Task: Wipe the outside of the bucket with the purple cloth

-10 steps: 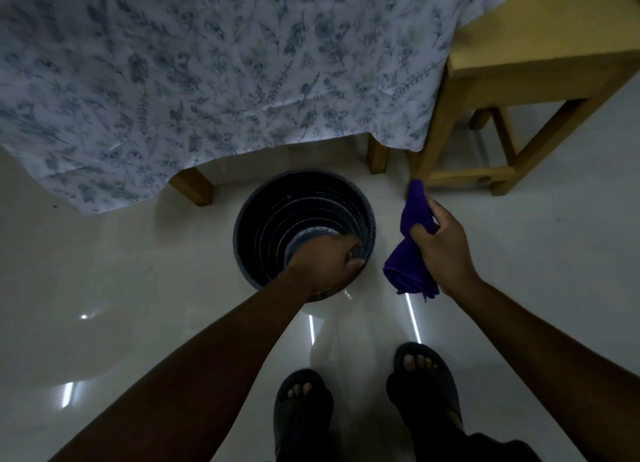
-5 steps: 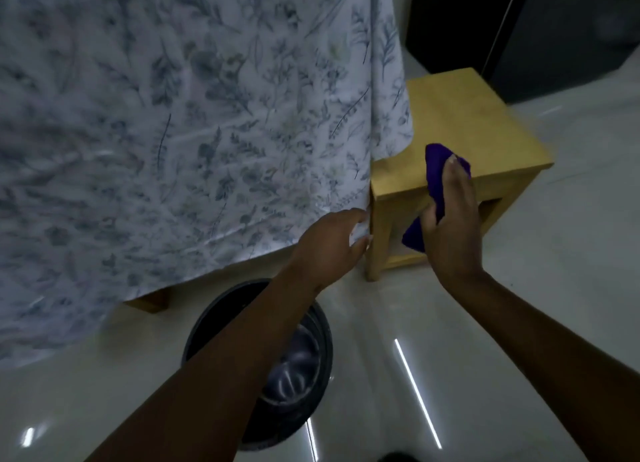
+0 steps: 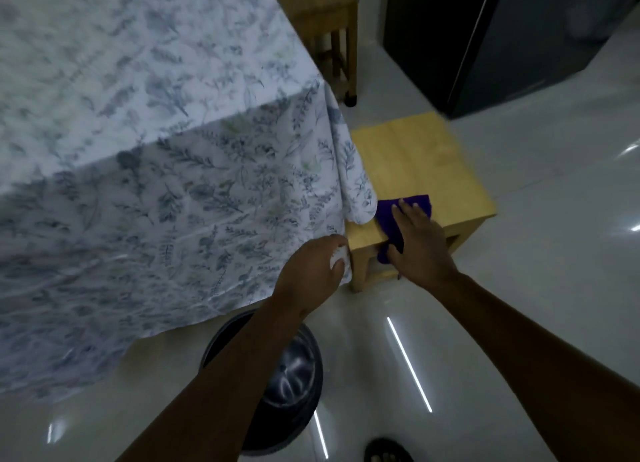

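Observation:
The dark round bucket (image 3: 294,375) stands upright on the floor at the bottom centre, partly hidden by my left forearm. The purple cloth (image 3: 388,212) lies on the near corner of a low wooden stool (image 3: 415,157) and hangs over its edge. My right hand (image 3: 419,243) rests on top of the cloth, fingers stretched forward, thumb at the hanging part. My left hand (image 3: 311,271) is at the lower corner of the floral tablecloth (image 3: 156,184), fingers curled on its hem. Both hands are away from the bucket.
The cloth-covered table fills the left half. A taller wooden stool (image 3: 329,22) stands behind it, and a dark cabinet (image 3: 519,46) at the back right. Glossy pale floor lies to the right. My sandalled foot (image 3: 384,453) shows at the bottom edge.
My left hand left the bucket's rim and rose to the tablecloth's corner. My right hand carried the purple cloth up from beside the bucket onto the stool's top. The view tilted upward.

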Demonstrator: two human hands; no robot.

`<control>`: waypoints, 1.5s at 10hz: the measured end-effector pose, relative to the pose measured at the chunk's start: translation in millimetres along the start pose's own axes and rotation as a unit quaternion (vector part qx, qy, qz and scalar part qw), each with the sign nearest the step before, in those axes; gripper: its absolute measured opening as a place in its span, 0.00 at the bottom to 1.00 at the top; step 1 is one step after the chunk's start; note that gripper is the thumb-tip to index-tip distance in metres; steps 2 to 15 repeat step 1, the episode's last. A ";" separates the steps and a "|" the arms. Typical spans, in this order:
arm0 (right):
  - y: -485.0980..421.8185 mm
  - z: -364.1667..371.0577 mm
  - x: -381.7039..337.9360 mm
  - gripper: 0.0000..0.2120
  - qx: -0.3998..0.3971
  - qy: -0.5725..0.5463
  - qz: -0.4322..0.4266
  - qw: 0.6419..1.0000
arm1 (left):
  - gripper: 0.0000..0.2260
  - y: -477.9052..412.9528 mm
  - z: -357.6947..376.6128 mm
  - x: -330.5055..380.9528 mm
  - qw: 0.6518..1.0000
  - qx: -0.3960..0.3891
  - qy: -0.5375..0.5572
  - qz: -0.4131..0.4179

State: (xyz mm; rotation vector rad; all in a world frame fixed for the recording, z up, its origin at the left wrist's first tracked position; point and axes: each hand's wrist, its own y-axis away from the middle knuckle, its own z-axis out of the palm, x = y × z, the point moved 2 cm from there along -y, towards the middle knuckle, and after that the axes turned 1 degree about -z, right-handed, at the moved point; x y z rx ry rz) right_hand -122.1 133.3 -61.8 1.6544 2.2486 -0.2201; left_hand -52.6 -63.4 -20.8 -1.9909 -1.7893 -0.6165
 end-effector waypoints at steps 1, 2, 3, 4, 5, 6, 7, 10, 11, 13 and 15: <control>24.8 -51.7 -15.9 0.28 0.058 -0.102 0.022 0.993 | 0.17 10.4 -42.8 26.6 0.998 0.034 0.044 0.016; 24.8 -51.7 -15.9 0.28 0.058 -0.102 0.022 0.993 | 0.17 10.4 -42.8 26.6 0.998 0.034 0.044 0.016; 24.8 -51.7 -15.9 0.28 0.058 -0.102 0.022 0.993 | 0.17 10.4 -42.8 26.6 0.998 0.034 0.044 0.016; 24.8 -51.7 -15.9 0.28 0.058 -0.102 0.022 0.993 | 0.17 10.4 -42.8 26.6 0.998 0.034 0.044 0.016; 24.8 -51.7 -15.9 0.28 0.058 -0.102 0.022 0.993 | 0.17 10.4 -42.8 26.6 0.998 0.034 0.044 0.016; 24.8 -51.7 -15.9 0.28 0.058 -0.102 0.022 0.993 | 0.17 10.4 -42.8 26.6 0.998 0.034 0.044 0.016; 24.8 -51.7 -15.9 0.28 0.058 -0.102 0.022 0.993 | 0.17 10.4 -42.8 26.6 0.998 0.034 0.044 0.016; 24.8 -51.7 -15.9 0.28 0.058 -0.102 0.022 0.993 | 0.17 10.4 -42.8 26.6 0.998 0.034 0.044 0.016; 24.8 -51.7 -15.9 0.28 0.058 -0.102 0.022 0.993 | 0.17 10.4 -42.8 26.6 0.998 0.034 0.044 0.016; 24.8 -51.7 -15.9 0.28 0.058 -0.102 0.022 0.993 | 0.17 10.4 -42.8 26.6 0.998 0.034 0.044 0.016; 24.8 -51.7 -15.9 0.28 0.058 -0.102 0.022 0.993 | 0.17 10.4 -42.8 26.6 0.998 0.034 0.044 0.016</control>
